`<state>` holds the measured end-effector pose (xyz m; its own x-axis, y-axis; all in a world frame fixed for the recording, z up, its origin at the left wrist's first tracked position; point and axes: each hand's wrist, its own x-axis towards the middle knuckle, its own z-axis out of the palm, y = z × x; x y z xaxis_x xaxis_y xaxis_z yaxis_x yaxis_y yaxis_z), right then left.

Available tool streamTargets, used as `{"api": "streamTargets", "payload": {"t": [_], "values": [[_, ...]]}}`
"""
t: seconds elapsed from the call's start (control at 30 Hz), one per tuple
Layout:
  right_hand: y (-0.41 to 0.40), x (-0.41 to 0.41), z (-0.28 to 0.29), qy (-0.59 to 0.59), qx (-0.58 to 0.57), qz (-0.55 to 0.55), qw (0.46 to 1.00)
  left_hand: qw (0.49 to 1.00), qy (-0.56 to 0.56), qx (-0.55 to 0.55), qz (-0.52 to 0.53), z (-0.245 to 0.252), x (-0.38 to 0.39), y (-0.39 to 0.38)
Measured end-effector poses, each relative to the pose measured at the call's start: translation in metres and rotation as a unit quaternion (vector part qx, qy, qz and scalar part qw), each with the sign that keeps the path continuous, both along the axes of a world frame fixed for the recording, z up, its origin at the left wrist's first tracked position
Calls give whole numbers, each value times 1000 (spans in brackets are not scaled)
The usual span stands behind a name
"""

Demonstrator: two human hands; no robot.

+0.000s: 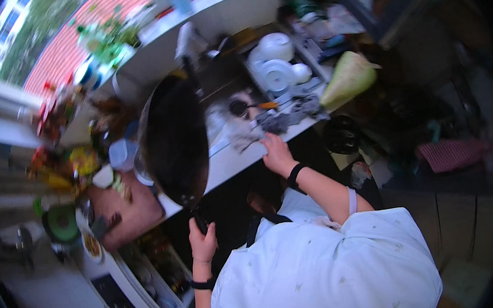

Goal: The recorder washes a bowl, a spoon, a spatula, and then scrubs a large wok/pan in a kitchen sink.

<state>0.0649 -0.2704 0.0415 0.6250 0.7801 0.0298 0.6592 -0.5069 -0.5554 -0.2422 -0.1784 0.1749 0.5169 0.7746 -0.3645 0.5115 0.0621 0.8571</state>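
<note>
My left hand is closed around the black handle of a large dark wok. The wok is held up and tilted, its dark inside partly turned to me, over the left end of the sink. My right hand is at the counter's front edge, fingers loosely apart. Its fingertips are by a crumpled pale cloth and a dark grey rag; whether they touch, I cannot tell. Behind the rags, a dark round utensil with an orange handle lies in the sink. The wok hides part of the counter.
A dish rack holds white bowls and plates. Right of it lies a big green gourd-like vegetable. At left, a cutting board carries cut vegetable pieces, near a plate of food. A faucet rises behind the wok.
</note>
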Motion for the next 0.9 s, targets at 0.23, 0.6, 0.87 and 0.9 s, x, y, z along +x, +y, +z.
{"api": "streamTargets", "payload": {"t": [0.23,0.6,0.87,0.9], "values": [[-76,10,15,28,-27,-81,996,979,-12,204,11,-35,-16,17],[-280,66,43,179,20,-178,967,992,3,87,-96,96,77,-119],[-480,136,58,129,145,-403,894,934,-140,-219,-247,60,191,-215],[-502,141,78,188,200,-433,859,920,-139,-231,-283,65,209,-223]]}}
